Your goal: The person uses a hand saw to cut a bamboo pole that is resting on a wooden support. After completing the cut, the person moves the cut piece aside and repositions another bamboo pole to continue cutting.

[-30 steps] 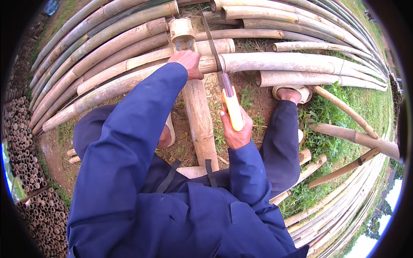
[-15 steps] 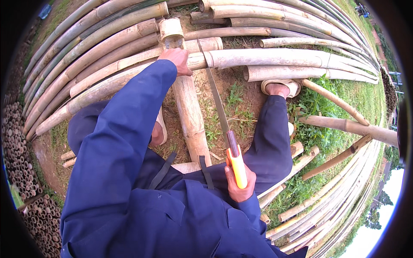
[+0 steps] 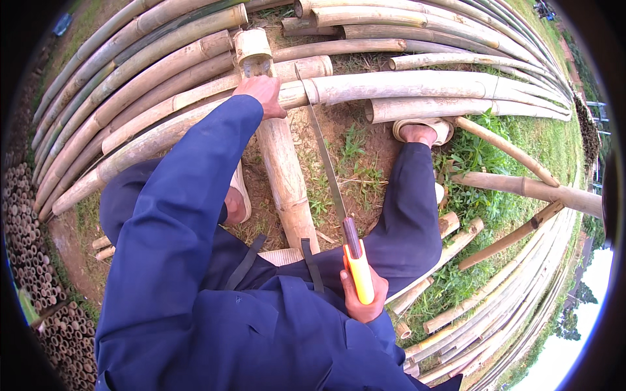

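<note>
My right hand is wrapped around the yellow-and-orange handle of a handsaw, low in front of my body. Its long blade points away from me, and near the tip it crosses the side of a long bamboo pole. Just left of the blade, my left hand is closed over that pole. The pole lies crosswise on a thick bamboo support, which runs away from me between my legs. A notched upright end of the support stands beyond my left hand.
Several bamboo poles lie side by side at the far left, and more poles at the far right. A bamboo frame stands among weeds on the right. Stacked cut bamboo pieces fill the left edge. My sandalled feet flank the support.
The saw and my right hand have shifted slightly toward my body, the blade still across the pole. My left hand keeps its hold on the pole.
</note>
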The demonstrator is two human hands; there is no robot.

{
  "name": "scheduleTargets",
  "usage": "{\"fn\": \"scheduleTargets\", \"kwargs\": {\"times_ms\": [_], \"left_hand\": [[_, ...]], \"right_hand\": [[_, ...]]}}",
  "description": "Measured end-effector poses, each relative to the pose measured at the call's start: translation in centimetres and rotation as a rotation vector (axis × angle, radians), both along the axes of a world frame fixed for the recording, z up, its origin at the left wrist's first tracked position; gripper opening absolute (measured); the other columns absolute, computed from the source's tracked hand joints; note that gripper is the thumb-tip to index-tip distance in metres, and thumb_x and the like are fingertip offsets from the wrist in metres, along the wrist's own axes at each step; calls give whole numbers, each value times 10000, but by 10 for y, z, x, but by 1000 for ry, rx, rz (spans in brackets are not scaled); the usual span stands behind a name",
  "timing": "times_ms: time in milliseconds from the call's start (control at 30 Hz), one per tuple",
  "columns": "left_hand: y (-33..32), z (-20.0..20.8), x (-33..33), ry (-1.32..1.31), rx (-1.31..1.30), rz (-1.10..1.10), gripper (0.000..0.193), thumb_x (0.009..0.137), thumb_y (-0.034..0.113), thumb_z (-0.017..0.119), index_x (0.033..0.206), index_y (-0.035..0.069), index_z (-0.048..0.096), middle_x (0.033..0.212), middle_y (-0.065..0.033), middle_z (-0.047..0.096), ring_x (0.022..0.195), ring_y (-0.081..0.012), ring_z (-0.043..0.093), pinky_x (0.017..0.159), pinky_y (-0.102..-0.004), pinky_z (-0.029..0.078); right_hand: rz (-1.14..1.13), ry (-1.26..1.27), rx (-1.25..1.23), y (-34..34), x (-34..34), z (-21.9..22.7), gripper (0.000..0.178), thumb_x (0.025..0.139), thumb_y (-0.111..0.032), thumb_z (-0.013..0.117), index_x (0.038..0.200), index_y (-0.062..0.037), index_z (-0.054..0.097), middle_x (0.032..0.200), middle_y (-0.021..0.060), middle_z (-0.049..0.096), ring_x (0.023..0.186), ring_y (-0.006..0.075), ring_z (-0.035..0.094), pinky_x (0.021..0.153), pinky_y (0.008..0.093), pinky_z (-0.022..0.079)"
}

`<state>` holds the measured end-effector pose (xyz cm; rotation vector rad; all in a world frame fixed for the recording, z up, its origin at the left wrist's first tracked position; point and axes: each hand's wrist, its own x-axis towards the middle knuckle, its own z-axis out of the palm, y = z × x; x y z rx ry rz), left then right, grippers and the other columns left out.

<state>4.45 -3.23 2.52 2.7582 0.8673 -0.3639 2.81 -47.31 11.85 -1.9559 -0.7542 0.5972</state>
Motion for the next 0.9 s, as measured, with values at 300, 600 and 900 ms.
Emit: {"fn": "scheduleTargets", "kwargs": {"times_ms": [300, 600, 900], "left_hand": [[4, 12, 8, 0, -34, -3, 590, 703, 414, 804, 1096, -17, 715, 1041, -250, 759, 998, -399, 744, 900, -483, 587], [1, 2, -1, -3, -20, 12, 610, 705, 423, 803, 1097, -32, 697, 1049, -266, 746, 1006, -405, 735, 902, -486, 584], [-6, 10, 5, 8, -40, 15, 625, 716, 434, 808, 1154, -3, 721, 1080, -244, 762, 1045, -375, 745, 933, -463, 589]], "right_hand": [[21, 6, 197, 175, 78, -72, 156, 913, -91, 755, 982, 31, 685, 698, 170, 641, 614, 247, 634, 633, 403, 521], [6, 31, -4, 17, 20, -6, 313, 911, 4, 735, 1223, 25, 722, 838, 139, 740, 698, 214, 721, 705, 316, 562], [6, 59, 140, 143, 69, -70, 152, 911, -82, 759, 1004, 24, 702, 719, 151, 656, 627, 217, 633, 634, 379, 520]]}}
